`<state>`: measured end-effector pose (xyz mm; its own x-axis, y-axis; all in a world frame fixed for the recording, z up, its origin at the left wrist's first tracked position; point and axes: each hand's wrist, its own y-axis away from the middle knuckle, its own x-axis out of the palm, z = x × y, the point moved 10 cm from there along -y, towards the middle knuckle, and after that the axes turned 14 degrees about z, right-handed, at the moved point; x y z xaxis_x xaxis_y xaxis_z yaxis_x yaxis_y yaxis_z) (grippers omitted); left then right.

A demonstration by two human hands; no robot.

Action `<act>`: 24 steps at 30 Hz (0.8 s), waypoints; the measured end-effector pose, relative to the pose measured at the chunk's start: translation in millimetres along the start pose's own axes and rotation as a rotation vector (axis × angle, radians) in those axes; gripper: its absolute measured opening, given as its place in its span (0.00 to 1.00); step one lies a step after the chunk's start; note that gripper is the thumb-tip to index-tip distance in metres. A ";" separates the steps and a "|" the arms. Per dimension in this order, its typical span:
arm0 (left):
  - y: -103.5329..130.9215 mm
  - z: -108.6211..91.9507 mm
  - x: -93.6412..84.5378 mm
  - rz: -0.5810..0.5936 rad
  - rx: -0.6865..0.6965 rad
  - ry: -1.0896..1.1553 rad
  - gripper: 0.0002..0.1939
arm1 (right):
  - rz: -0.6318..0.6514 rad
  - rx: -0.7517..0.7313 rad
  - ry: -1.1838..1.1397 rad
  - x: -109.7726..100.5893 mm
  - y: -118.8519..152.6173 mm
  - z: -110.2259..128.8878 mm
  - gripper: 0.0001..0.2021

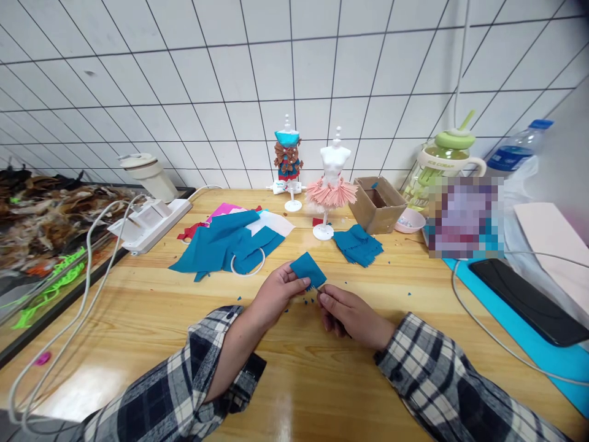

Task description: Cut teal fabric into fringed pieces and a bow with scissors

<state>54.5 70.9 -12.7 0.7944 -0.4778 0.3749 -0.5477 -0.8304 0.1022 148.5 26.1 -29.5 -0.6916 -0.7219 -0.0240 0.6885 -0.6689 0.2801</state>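
My left hand (275,293) pinches a small square of teal fabric (308,269) between thumb and fingers, above the wooden table. My right hand (352,313) is closed round small scissors (318,289), mostly hidden in the fist; their thin metal tip meets the lower edge of the fabric, where small notches show. Tiny teal scraps (307,301) lie on the table beneath. Beyond my right hand rests a pile of teal fabric pieces (359,245). Past my left hand, a larger teal cloth (221,242) lies spread out, with a white ring (248,263) on it.
Two small dress forms stand at the back: one with a pink skirt (334,193), one in teal and brown (288,156). A cardboard box (380,205), pink bowl (410,221) and green-lidded bottle (442,159) are right of them. A phone (534,301) lies right; a power strip (159,224) left.
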 end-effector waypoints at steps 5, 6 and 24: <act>-1.2 0.9 1.9 0.041 0.006 0.003 0.14 | 0.017 -0.015 -0.025 0.8 0.3 1.1 0.21; -1.3 0.8 1.8 0.043 0.008 -0.001 0.14 | 0.020 -0.015 -0.029 0.8 0.2 1.1 0.22; -2.5 0.8 5.5 0.075 -0.012 0.003 0.15 | 0.010 0.009 -0.020 -1.9 2.2 1.9 0.21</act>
<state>60.5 70.2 -11.6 0.7505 -0.5376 0.3845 -0.6086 -0.7890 0.0847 150.9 26.3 -27.0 -0.6892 -0.7245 -0.0019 0.6933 -0.6602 0.2889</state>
